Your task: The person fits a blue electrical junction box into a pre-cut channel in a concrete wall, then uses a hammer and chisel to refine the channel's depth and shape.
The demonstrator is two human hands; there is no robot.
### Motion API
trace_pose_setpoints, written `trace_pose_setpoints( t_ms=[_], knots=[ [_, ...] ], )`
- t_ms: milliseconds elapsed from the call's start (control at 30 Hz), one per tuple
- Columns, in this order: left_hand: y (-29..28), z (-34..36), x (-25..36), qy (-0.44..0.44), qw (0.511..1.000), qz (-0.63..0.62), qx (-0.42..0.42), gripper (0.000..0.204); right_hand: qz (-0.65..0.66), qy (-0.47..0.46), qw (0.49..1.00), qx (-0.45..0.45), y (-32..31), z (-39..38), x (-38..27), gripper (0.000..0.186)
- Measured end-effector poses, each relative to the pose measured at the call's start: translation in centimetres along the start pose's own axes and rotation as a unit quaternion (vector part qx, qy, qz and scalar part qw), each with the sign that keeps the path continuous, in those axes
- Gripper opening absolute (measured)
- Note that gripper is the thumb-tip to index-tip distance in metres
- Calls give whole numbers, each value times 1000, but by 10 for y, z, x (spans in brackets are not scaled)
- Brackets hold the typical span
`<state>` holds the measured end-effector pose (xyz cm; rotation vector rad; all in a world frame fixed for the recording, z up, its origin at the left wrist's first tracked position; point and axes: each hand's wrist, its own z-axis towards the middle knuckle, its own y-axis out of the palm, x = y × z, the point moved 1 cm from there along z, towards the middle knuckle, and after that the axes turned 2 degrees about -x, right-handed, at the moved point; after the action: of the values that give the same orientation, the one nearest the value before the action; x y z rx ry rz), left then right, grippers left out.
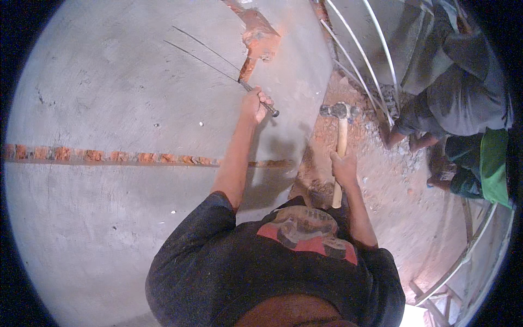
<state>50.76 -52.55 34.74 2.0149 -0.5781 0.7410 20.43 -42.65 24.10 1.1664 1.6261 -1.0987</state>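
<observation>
My left hand (254, 103) is wrapped round a dark metal chisel (274, 113). The chisel's tip meets the grey plastered wall (120, 98) at the lower end of a broken-out channel (260, 41), where red brick shows. Two thin dark lines (201, 61) run from near the tip to the upper left. My right hand (344, 169) grips the pale wooden handle of a hammer (342, 136). The hammer's metal head is up and to the right of the chisel, apart from it.
A long horizontal groove (114, 156) with exposed brick crosses the wall at left. White pipes (376, 32) lean at the upper right above rubble (403, 155). Another person in dark clothes (463, 92) bends down there, beside green cloth (494, 166). Wooden pieces (436, 305) stand at the lower right.
</observation>
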Motion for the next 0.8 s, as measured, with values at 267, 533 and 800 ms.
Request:
trace_pose_setpoints(
  t_ms=[267, 533, 800],
  knots=[
    [3, -3, -11, 32, 997, 55, 33, 18, -46, -72, 996, -24, -55, 8, 26, 11],
    [15, 11, -38, 143, 986, 43, 79, 20, -89, -45, 993, -64, -103, 7, 41, 9],
    [19, 15, -16, 121, 987, -81, 74, 20, -97, 86, 989, -76, -137, -5, 36, 15]
  ],
)
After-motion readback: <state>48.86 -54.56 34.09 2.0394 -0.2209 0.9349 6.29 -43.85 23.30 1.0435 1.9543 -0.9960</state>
